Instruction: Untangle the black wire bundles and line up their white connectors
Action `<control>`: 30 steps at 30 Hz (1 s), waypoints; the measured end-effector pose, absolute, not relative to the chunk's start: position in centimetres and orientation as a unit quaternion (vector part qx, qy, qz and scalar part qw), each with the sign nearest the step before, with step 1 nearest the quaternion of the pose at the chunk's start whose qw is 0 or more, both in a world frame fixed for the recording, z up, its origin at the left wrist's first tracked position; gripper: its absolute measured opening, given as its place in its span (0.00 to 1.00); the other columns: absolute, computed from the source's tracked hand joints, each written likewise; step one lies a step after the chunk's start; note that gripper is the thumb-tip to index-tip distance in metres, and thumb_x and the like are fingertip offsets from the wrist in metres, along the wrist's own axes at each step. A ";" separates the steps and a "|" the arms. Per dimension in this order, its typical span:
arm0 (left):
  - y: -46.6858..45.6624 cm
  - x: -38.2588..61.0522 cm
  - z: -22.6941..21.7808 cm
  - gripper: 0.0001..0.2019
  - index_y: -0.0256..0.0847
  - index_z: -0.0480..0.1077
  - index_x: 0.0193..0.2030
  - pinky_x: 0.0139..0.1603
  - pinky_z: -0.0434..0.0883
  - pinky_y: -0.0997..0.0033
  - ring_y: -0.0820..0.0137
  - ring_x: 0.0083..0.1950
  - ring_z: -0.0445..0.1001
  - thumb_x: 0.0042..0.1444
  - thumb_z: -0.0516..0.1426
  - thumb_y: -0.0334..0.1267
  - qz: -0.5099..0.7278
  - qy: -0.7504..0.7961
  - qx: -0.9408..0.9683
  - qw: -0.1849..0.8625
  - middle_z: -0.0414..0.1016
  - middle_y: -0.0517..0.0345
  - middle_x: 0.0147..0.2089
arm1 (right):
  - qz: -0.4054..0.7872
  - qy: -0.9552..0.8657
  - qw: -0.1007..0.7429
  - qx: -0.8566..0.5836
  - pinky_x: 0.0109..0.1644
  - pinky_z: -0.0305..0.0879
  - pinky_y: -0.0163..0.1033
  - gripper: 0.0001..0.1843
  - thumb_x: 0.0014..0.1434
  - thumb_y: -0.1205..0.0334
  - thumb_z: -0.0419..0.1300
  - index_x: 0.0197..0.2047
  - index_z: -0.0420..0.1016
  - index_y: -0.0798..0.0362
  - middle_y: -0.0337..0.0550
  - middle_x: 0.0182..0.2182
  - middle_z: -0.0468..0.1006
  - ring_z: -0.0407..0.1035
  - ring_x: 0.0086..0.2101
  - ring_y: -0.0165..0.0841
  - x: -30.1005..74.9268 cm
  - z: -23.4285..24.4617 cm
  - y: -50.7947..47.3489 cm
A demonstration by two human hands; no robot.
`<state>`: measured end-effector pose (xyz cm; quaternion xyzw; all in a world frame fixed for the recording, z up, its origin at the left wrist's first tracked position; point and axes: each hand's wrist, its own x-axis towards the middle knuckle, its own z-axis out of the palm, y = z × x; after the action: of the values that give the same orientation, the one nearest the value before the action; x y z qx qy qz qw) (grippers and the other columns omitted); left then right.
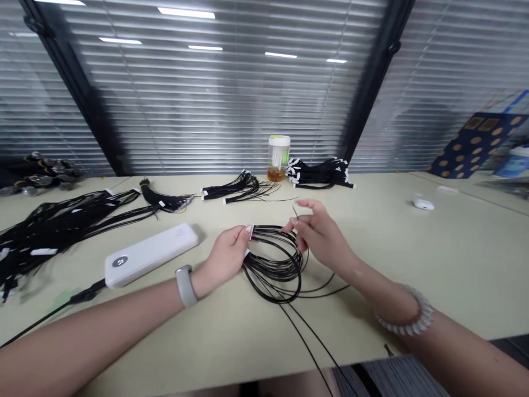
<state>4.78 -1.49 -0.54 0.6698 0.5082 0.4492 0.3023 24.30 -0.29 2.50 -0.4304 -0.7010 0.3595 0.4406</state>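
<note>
Centrally, left hand [225, 256] pinches labelled end of looped black wire bundle [275, 264], steadying it; right hand [320, 234] pinches single strand, separating it.

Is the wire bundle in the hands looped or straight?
Looped: the wire bundle curves round in a sagging coil between the left hand and right hand, which pinch it.

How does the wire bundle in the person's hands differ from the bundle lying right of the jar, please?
The held bundle curves in a loop, pinched by the left hand and right hand; the far bundle lies straight on the table, untouched. The held bundle trails loose strands toward the near edge; the far bundle is compact, white tags at both ends. Both are thin black wires.
</note>
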 end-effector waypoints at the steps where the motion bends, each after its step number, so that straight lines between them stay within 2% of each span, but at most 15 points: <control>1: -1.5 4.8 -0.5 0.20 0.39 0.56 0.21 0.24 0.58 0.74 0.74 0.22 0.57 0.58 0.45 0.49 0.449 0.506 0.671 0.303 0.58 0.64 0.19 | 0.345 -0.718 0.419 -0.435 0.22 0.60 0.32 0.14 0.59 0.60 0.50 0.48 0.57 0.52 0.38 0.29 0.74 0.60 0.18 0.24 24.1 2.3 -0.5; 3: -1.5 4.8 -0.5 0.20 0.39 0.56 0.21 0.24 0.58 0.74 0.74 0.22 0.56 0.58 0.45 0.50 0.450 0.503 0.671 0.306 0.57 0.64 0.19 | 0.290 -0.759 0.387 -0.436 0.25 0.59 0.32 0.05 0.58 0.60 0.51 0.36 0.64 0.53 0.37 0.27 0.72 0.61 0.22 0.25 23.9 2.0 -0.9; 5: -1.5 4.8 -0.5 0.20 0.39 0.56 0.21 0.23 0.58 0.74 0.74 0.22 0.57 0.58 0.45 0.50 0.448 0.502 0.672 0.310 0.57 0.64 0.19 | 0.237 -0.790 0.371 -0.426 0.29 0.59 0.33 0.05 0.55 0.63 0.54 0.30 0.68 0.54 0.38 0.27 0.71 0.63 0.26 0.26 23.8 2.0 -1.3; 9: -1.7 4.9 -0.5 0.20 0.39 0.58 0.22 0.23 0.57 0.75 0.74 0.22 0.57 0.58 0.44 0.49 0.442 0.494 0.678 0.317 0.58 0.64 0.19 | 0.233 -0.795 0.358 -0.431 0.29 0.58 0.32 0.06 0.54 0.64 0.55 0.30 0.73 0.53 0.39 0.26 0.73 0.64 0.26 0.27 23.4 2.2 -2.0; 14: -2.0 5.0 -0.2 0.19 0.39 0.56 0.21 0.24 0.58 0.75 0.74 0.22 0.56 0.59 0.44 0.48 0.425 0.486 0.699 0.308 0.56 0.65 0.18 | 0.197 -0.800 0.319 -0.468 0.24 0.52 0.32 0.10 0.54 0.60 0.56 0.24 0.71 0.55 0.36 0.18 0.69 0.58 0.20 0.25 22.7 2.1 -2.2; 22: -2.1 4.9 -0.2 0.19 0.39 0.57 0.21 0.26 0.58 0.74 0.74 0.24 0.57 0.59 0.44 0.47 0.424 0.477 0.705 0.311 0.57 0.64 0.20 | 0.205 -0.816 0.293 -0.454 0.23 0.49 0.30 0.12 0.55 0.62 0.53 0.22 0.68 0.56 0.34 0.16 0.65 0.55 0.19 0.23 22.9 2.4 -2.2; 30: -2.3 5.0 0.0 0.20 0.39 0.56 0.20 0.26 0.58 0.75 0.74 0.22 0.56 0.59 0.44 0.48 0.418 0.478 0.709 0.308 0.56 0.64 0.19 | 0.228 -0.814 0.288 -0.449 0.23 0.50 0.30 0.12 0.54 0.62 0.53 0.22 0.69 0.56 0.35 0.17 0.66 0.57 0.20 0.24 22.9 2.4 -2.2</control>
<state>5.03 -2.27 0.03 0.7085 0.4779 0.4179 0.3082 22.93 -2.16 2.42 -0.4494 -0.8142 0.2279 0.2884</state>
